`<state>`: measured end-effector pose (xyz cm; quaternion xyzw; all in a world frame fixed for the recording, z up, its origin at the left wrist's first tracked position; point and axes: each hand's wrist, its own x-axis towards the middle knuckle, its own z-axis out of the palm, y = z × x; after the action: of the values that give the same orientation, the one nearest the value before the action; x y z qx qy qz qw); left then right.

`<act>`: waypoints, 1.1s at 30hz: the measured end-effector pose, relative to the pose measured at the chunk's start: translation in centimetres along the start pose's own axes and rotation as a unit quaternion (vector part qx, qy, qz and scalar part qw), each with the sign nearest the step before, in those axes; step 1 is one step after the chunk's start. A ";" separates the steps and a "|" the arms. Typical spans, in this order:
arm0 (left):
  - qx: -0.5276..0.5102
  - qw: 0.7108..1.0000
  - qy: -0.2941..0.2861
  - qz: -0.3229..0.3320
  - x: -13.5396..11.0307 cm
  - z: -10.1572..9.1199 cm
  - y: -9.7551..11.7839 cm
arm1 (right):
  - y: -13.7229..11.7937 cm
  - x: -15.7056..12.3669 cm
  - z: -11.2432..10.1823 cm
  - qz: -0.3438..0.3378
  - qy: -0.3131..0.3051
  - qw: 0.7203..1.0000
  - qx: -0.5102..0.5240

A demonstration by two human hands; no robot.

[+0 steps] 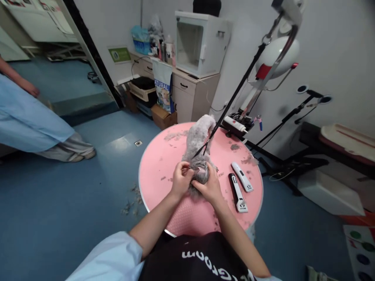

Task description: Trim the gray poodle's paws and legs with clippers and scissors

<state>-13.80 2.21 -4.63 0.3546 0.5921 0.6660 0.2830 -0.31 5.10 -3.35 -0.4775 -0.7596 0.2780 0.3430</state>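
Note:
A small grey shaved dog stands on the round pink grooming table, facing away, tied by a black leash to an overhead arm. My left hand is closed on the dog's head fur near its ear. My right hand is closed on the head from the other side; what it pinches is hidden. Two clippers lie to the right: a black-and-white one and a white one.
Fur clumps lie on the table and on the blue floor. A person in a light blue gown stands at left. A cabinet with a white box is behind; a dryer stand and black stands are at right.

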 end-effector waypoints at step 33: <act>0.220 0.961 -0.128 0.109 0.9 -1.0 2.1 | 2.9 -0.9 2.7 -0.082 0.056 0.994 -0.047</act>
<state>-15.01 2.02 -2.44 0.5533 0.6405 0.4948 0.1969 -0.61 5.12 -7.38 -0.4436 -0.7881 0.1857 0.3843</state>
